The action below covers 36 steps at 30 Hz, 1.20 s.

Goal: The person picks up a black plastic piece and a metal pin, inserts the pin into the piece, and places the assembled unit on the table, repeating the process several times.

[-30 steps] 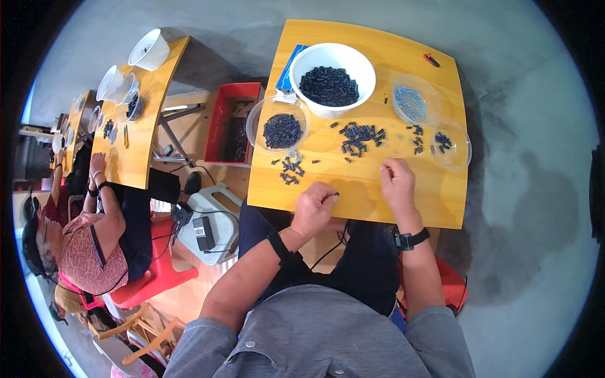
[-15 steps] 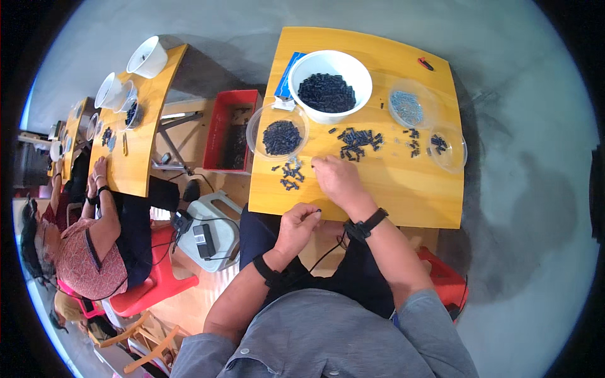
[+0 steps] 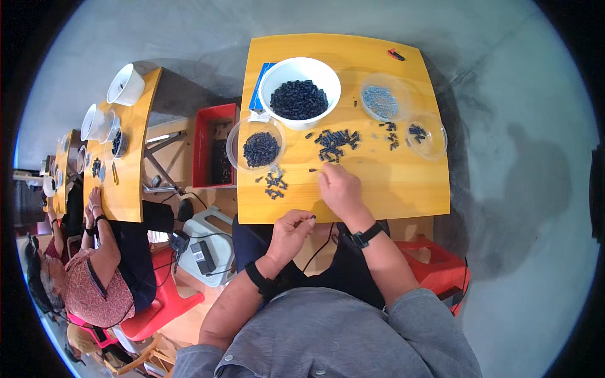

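Observation:
Near the table's front edge, my left hand pinches a small black plastic part between thumb and fingertips. My right hand is over the tabletop to the right of it, fingers drawn together; what they hold, if anything, is hidden. Just left of its fingertips is a single small black piece. Beyond that hand lies a loose pile of black cylindrical parts. To the left are scattered black parts with metal screws, below a clear round tub filled with similar dark parts.
A white bucket of black parts stands on the yellow table. Farther right are a clear tub of silvery screws, a clear shallow tub and a red-black tool. A red crate and a seated person are left.
My right hand has drawn back slightly toward me, leaving the small black piece in sight beside its fingertips. My left hand keeps its pinch. The whole view has shifted a little.

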Tool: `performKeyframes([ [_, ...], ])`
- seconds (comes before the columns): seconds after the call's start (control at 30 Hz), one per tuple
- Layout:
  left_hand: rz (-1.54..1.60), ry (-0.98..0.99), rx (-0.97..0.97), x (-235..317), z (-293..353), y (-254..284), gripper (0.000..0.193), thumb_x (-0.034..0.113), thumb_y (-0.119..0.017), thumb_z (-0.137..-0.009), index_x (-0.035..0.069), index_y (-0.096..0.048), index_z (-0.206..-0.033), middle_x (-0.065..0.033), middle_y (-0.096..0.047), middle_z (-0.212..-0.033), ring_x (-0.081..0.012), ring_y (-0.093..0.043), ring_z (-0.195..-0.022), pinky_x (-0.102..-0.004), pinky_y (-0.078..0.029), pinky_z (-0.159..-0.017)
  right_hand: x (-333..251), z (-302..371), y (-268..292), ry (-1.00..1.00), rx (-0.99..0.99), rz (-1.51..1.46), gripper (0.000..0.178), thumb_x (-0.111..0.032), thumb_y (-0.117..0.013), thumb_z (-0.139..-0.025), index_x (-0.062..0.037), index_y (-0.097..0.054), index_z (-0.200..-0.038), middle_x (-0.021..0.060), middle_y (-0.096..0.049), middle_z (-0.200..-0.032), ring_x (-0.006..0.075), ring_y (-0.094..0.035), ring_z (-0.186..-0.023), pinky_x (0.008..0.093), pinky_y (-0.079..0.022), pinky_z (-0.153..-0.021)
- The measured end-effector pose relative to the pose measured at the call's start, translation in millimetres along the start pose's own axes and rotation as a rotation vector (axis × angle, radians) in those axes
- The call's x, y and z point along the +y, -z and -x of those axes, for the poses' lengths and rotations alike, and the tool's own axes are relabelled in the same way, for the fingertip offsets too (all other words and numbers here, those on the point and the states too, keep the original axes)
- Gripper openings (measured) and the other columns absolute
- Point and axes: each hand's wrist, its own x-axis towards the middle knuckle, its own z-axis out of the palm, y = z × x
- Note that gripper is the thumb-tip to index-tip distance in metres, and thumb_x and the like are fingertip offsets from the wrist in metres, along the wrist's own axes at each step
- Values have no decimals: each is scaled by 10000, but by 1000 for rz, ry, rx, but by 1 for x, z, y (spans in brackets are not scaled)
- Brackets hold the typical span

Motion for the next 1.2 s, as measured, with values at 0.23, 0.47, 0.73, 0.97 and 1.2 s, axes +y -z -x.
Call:
performKeyframes([
  [0.23,36,52,42,-9,4,-14,136,77,-619,-867,-9,-626,-972,-32,-621,-766,-89,-582,-667,-225,-487,-612,65,16,51,-111,83,42,125,-94,-574,-818,-46,-596,-931,154,-589,-819,361,-595,-760,439,-487,-663],
  [0.47,31,33,-82,18,-4,-50,121,93,-606,-883,-1,-634,-955,-27,-616,-739,-87,-576,-638,-212,-480,-598,75,-9,56,-73,-38,-13,136,-125,-551,-833,-55,-602,-938,164,-591,-826,369,-595,-783,444,-484,-686],
  [0.73,-175,78,188,23,-38,-47,154,91,-629,-847,-26,-629,-947,-42,-619,-751,-103,-565,-624,-242,-474,-563,86,-16,44,-82,-148,70,89,-108,-522,-826,-33,-569,-839,171,-595,-799,357,-608,-696,466,-492,-649],
  [0.97,-110,-51,222,11,-49,-47,164,134,-638,-849,-2,-652,-939,-36,-607,-712,-83,-536,-572,-218,-428,-476,83,-13,45,27,-6,68,112,-87,-540,-832,-4,-540,-756,169,-584,-709,330,-603,-590,422,-498,-564],
  [1.2,10,-77,50,66,-25,-50,125,63,-614,-872,-16,-641,-966,-41,-663,-831,-72,-559,-631,-216,-474,-576,30,2,85,-547,-157,-945,104,-43,-536,-884,47,-587,-898,68,-600,-670,130,-595,-561,256,-498,-512],
])
